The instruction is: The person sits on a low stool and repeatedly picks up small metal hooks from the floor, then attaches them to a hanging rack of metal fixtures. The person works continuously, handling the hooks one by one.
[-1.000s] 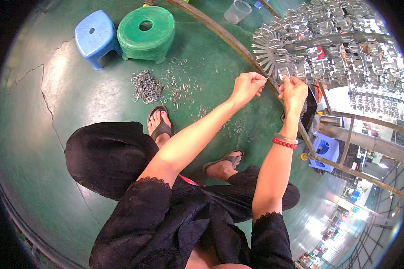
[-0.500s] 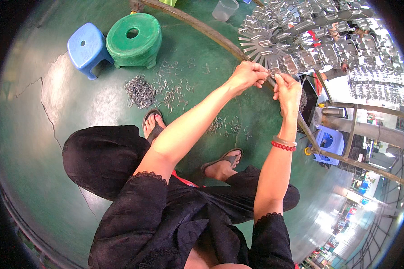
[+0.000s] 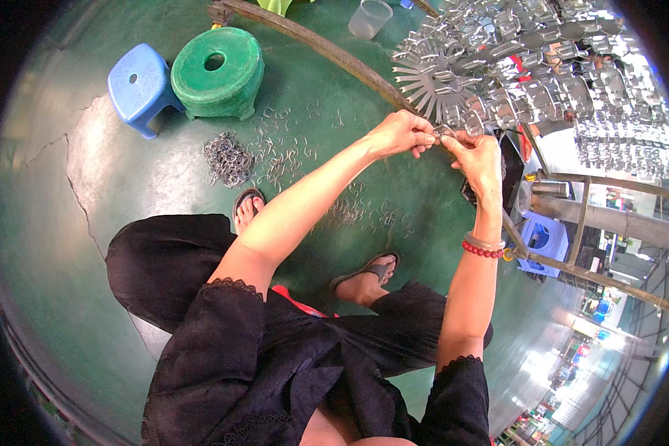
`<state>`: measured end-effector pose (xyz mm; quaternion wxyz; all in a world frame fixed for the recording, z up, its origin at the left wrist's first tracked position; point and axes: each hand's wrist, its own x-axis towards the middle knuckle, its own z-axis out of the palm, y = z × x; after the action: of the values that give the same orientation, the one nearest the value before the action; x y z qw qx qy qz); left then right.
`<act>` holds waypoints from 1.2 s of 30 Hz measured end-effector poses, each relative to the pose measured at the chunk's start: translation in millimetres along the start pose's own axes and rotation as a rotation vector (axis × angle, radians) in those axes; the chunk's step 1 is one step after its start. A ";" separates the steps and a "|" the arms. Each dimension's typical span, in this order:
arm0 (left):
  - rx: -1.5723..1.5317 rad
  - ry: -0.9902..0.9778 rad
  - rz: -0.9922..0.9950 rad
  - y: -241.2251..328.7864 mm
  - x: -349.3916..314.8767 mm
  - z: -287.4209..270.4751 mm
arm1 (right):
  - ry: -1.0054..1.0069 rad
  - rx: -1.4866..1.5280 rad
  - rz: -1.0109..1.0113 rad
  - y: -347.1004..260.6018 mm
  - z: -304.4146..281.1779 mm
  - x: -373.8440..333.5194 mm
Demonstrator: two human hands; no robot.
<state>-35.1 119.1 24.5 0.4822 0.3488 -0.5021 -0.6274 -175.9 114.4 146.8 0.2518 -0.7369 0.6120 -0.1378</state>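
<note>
Both hands meet at the edge of a rack (image 3: 543,67) hung with several shiny metal parts. My left hand (image 3: 400,134) pinches a small metal piece (image 3: 444,132) between thumb and fingers. My right hand (image 3: 477,154), with a red bead bracelet at the wrist, grips the same piece from the other side. The piece sits just below a fan-shaped row of metal tabs (image 3: 431,78). What exactly the piece is stays too small to tell.
Loose metal clips lie scattered on the green floor (image 3: 111,171), with a pile (image 3: 227,157) near my sandalled feet. A green stool (image 3: 217,70) and blue stool (image 3: 137,85) stand at the back left. A clear plastic cup (image 3: 369,18) and another blue stool (image 3: 544,241) are nearby.
Both hands stay together at the rack's edge, fingers working the small piece. The view has shifted slightly, moving the stools and clips to the left.
</note>
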 end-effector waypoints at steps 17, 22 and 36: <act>-0.598 0.173 -0.241 -34.6 13.0 -45.7 | 0.135 0.303 0.074 2.2 26.0 36.3; -0.687 0.063 -0.251 -29.6 40.0 -49.3 | 0.195 0.211 0.038 4.6 33.0 46.3; -0.453 0.119 -0.490 -11.8 53.1 -42.3 | 0.234 0.090 0.229 -18.0 32.1 33.2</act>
<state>-14.5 56.3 4.9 0.4107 0.3792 -0.2222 -0.7988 -137.5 90.9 126.2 0.2255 -0.6294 0.7103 -0.2204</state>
